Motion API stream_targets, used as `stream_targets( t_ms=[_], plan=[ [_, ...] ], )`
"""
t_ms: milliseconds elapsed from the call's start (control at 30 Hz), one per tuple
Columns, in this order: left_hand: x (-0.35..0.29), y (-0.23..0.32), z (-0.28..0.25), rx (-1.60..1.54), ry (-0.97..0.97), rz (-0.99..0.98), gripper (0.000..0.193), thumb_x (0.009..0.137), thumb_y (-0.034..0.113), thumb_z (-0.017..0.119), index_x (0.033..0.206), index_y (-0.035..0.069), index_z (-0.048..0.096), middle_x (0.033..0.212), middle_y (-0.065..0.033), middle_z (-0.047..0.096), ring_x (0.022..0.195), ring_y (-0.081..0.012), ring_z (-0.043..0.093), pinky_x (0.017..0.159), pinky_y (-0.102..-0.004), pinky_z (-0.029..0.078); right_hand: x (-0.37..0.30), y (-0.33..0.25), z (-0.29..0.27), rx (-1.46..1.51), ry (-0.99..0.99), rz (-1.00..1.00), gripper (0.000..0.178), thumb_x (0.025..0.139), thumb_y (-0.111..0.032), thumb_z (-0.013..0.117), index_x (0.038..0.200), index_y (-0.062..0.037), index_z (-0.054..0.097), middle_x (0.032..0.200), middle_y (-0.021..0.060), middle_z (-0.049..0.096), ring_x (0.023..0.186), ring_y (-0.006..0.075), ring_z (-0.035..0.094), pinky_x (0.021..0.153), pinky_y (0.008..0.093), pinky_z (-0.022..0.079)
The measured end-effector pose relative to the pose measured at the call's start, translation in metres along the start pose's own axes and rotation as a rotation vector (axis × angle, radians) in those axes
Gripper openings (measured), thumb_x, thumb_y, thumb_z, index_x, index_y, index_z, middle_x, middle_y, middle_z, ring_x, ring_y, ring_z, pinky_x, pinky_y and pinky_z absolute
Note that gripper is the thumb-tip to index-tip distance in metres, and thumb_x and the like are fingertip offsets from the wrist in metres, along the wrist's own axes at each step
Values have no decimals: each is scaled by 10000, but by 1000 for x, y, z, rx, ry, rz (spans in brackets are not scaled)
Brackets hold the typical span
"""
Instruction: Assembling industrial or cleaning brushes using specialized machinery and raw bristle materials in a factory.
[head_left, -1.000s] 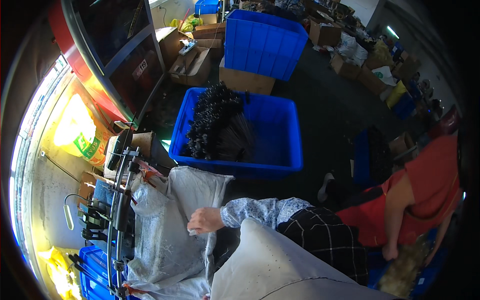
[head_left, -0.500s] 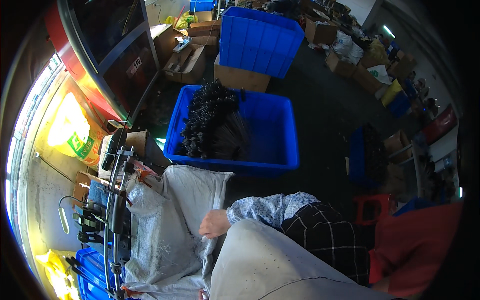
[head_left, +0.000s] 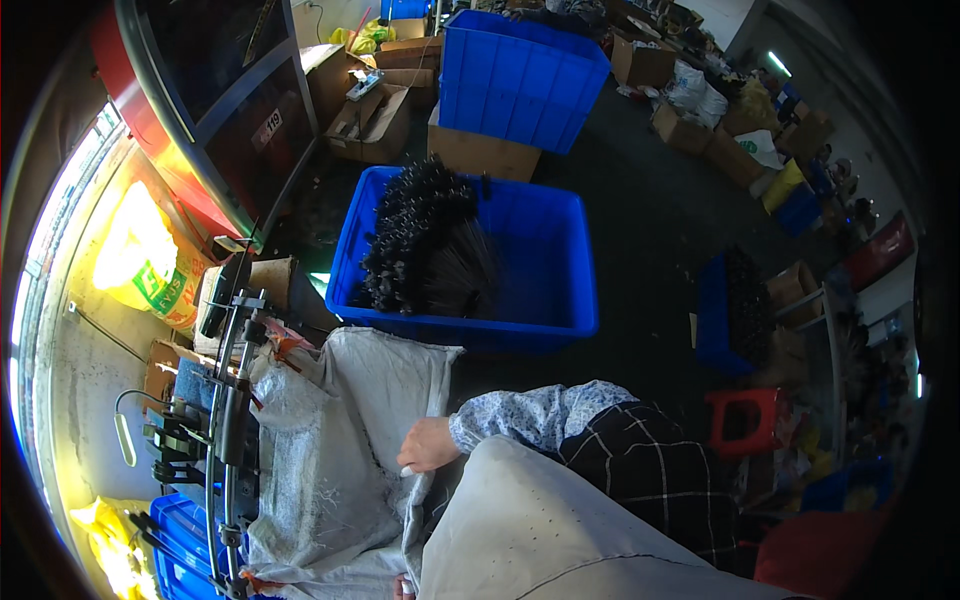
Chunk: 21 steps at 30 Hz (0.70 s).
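Observation:
My right hand [head_left: 428, 446], in a blue floral sleeve [head_left: 520, 415], is closed with curled fingers at the edge of a white woven sack [head_left: 385, 375]. One of its fingertips has a white covering. Only a few fingertips of my left hand [head_left: 403, 588] show at the lower edge, beside the same sack's edge; the rest is hidden. The sack is draped over a stand with metal rods [head_left: 222, 430]. White cloth [head_left: 540, 520] covers the area below my right forearm.
Ahead stands a blue bin [head_left: 545, 250] with a bundle of thin black rods [head_left: 425, 240]. Behind it, a taller blue bin [head_left: 520, 85] rests on a cardboard box [head_left: 480, 150]. A red stool [head_left: 745, 420] is at the right, a red-framed machine [head_left: 170, 150] at the far left.
The red cloth-like shape at the right has moved down, uncovering more of the red stool and a blue bin. My hands hold nearly the same places.

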<state>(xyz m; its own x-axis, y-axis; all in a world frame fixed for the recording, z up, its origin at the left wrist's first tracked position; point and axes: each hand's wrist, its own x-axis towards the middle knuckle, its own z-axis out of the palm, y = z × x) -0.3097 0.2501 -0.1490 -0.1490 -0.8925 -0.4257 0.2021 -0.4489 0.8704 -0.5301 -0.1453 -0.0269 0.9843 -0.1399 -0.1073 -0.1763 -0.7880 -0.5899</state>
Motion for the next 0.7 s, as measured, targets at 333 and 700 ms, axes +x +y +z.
stream_targets(
  t_ms=[333,700],
  plan=[
    [12,-9,1,94,1,43,513,720,-37,524,1173,48,300,1109,-110,400,1018,-221,392,803,-318,361,0,2,3,-6,-31,37,240,800,-260,438,711,-54,523,669,109,565,661,291,559,593,385,437],
    [26,-18,3,191,5,94,486,715,-25,528,1146,48,316,1071,-111,412,983,-227,404,781,-323,366,0,3,3,-3,-13,27,225,792,-248,438,719,-52,519,673,108,568,666,289,560,595,388,439]
  ],
)
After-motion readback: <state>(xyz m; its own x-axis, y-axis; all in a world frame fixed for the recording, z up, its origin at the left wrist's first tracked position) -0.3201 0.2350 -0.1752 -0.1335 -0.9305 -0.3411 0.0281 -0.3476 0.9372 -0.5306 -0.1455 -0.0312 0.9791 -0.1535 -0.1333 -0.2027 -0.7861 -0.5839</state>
